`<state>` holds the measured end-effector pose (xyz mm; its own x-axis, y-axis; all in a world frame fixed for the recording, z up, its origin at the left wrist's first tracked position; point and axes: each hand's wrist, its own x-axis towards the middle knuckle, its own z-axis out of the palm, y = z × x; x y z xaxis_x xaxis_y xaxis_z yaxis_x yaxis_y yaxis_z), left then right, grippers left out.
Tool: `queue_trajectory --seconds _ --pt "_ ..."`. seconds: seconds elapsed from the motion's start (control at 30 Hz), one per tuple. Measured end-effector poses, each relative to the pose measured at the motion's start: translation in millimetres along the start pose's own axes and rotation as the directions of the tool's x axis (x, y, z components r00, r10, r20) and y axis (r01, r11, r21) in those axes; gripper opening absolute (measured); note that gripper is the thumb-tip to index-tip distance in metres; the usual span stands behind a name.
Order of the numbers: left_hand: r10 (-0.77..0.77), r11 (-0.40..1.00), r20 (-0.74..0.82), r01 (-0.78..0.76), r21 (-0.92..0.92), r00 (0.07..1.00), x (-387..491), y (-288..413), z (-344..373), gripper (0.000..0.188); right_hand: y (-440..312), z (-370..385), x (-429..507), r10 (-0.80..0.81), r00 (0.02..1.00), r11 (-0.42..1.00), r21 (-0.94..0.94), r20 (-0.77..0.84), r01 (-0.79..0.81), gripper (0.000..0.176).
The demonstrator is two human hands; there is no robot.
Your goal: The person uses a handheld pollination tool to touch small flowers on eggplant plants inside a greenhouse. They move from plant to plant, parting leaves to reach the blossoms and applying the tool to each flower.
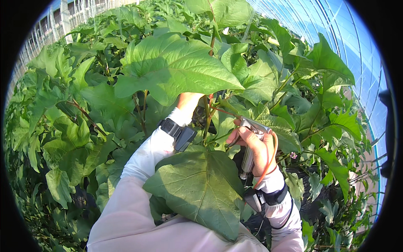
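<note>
My right hand [256, 146] grips a silver metal pistol-grip tool [256, 126], its fingers wrapped around the handle. From the tool's front a thin reddish rod [223, 110] points left toward the stems of an eggplant plant [207, 118]. An orange tube [273, 157] loops from its back end down along my right wrist. My left hand [189, 102] reaches in beside these stems; a broad sunlit leaf [179, 67] covers its fingers, so what they touch is hidden. Another large leaf [201, 189] lies in front of my torso, between my forearms.
Dense eggplant foliage [85, 132] surrounds both arms. A small purple flower [293, 155] shows at right. Black devices are strapped around my left wrist [179, 134] and right wrist [267, 197]. Greenhouse film on curved hoops [355, 47] rises at right, and pale posts [65, 22] stand at upper left.
</note>
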<state>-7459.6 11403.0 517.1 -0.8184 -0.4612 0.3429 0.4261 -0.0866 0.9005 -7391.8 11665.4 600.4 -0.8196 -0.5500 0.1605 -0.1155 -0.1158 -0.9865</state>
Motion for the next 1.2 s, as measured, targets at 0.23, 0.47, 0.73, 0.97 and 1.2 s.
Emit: queue_trajectory --seconds 0.23,0.47,0.73,0.97,1.2 --pt "-0.071 0.952 0.041 0.08 -0.296 0.997 5.3 -10.7 -1.3 0.024 7.1 6.4 21.0 0.093 0.996 0.962 0.257 -0.008 -0.088 0.033" --pt "-0.128 0.913 -0.03 0.106 -0.394 0.991 0.5 -4.3 5.0 0.021 22.2 -0.1 32.4 0.101 0.995 0.941 0.324 -0.005 -0.094 0.04" --pt "-0.157 0.92 0.054 0.165 -0.355 0.986 4.2 -6.1 -1.8 0.018 24.3 6.8 35.5 0.125 0.992 0.924 0.366 -0.024 -0.108 0.038" --pt "-0.19 0.896 -0.052 0.152 -0.417 0.98 4.7 -7.0 6.0 0.016 25.7 4.7 37.7 0.116 0.993 0.914 0.395 -0.032 -0.094 0.038" --pt "-0.221 0.914 -0.02 0.2 -0.353 0.975 7.3 -6.5 0.9 0.018 22.5 4.8 36.1 0.165 0.984 0.907 0.402 -0.061 -0.127 0.037"
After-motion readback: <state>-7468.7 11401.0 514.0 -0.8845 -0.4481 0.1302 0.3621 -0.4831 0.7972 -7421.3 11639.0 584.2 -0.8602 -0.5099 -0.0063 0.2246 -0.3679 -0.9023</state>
